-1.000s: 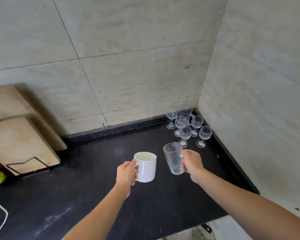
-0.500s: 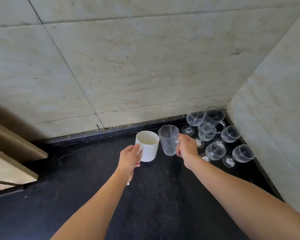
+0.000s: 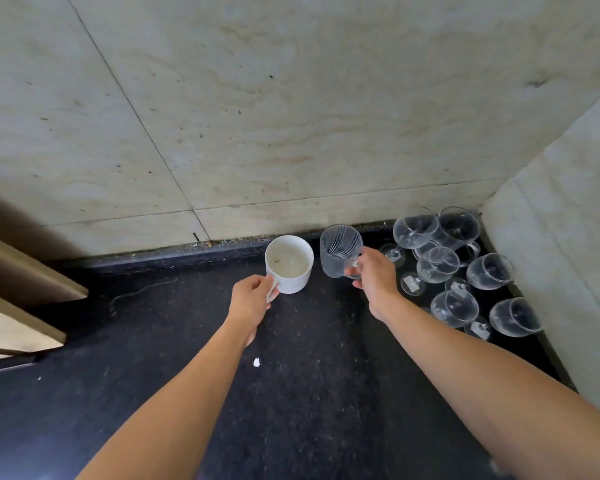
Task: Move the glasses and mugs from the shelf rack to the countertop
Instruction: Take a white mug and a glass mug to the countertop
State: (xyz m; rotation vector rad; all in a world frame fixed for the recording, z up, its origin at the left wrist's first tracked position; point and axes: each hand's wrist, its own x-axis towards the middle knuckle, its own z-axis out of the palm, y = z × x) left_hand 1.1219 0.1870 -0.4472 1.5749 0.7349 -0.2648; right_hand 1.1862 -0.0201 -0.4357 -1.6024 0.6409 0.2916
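Observation:
My left hand (image 3: 252, 299) grips the handle of a white ceramic mug (image 3: 289, 263), held upright close to the back wall over the black countertop (image 3: 309, 393). Right beside it, my right hand (image 3: 374, 277) holds a clear ribbed glass mug (image 3: 340, 251) by its handle. I cannot tell whether either mug touches the counter. Several clear stemmed glasses (image 3: 454, 268) stand clustered in the back right corner, just right of my right hand.
Pale stone tile walls close off the back and right (image 3: 568, 254) sides. The edge of a wooden shelf rack (image 3: 21, 306) shows at the left. A small white scrap (image 3: 256, 362) lies on the counter between my arms.
Both hands have carried the mugs forward to the back wall, near the stemmed glasses. My view has tipped downward and closer to the corner.

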